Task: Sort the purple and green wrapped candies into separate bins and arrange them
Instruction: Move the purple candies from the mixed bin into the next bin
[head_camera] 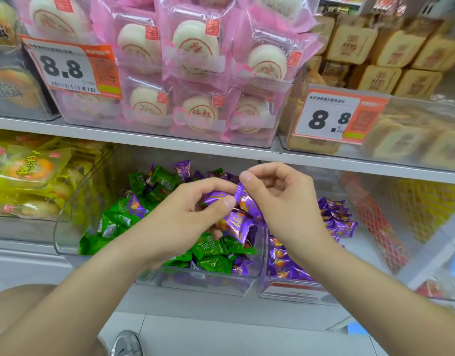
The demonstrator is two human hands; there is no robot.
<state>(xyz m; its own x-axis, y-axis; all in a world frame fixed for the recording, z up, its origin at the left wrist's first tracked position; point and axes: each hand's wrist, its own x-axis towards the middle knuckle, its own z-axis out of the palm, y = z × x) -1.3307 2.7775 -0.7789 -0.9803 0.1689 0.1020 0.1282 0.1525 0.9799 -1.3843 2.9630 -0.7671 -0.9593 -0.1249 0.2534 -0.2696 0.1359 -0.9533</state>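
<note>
At 6 o'clock a shoe [126, 343] is cut off by the frame edge. Above it, both hands are held over the mixed bin [200, 281], where green candies [213, 263] and purple ones are jumbled. The left hand [185, 214] is curled round a purple wrapper [214, 195], with its thumb laid against the purple candy [244, 200]. That candy is pinched at its upper end by the right hand [280, 196], and its long axis runs from 11 to 5 o'clock. The purple bin [285, 289] is set just beside the mixed bin, at 4 o'clock from the hands, so the right hand is judged the nearer for the drop. Whether the purple pieces under the left palm are held or merely lying in the bin cannot be told. The far ends of both bins are hidden under the shelf [144, 140].
</note>
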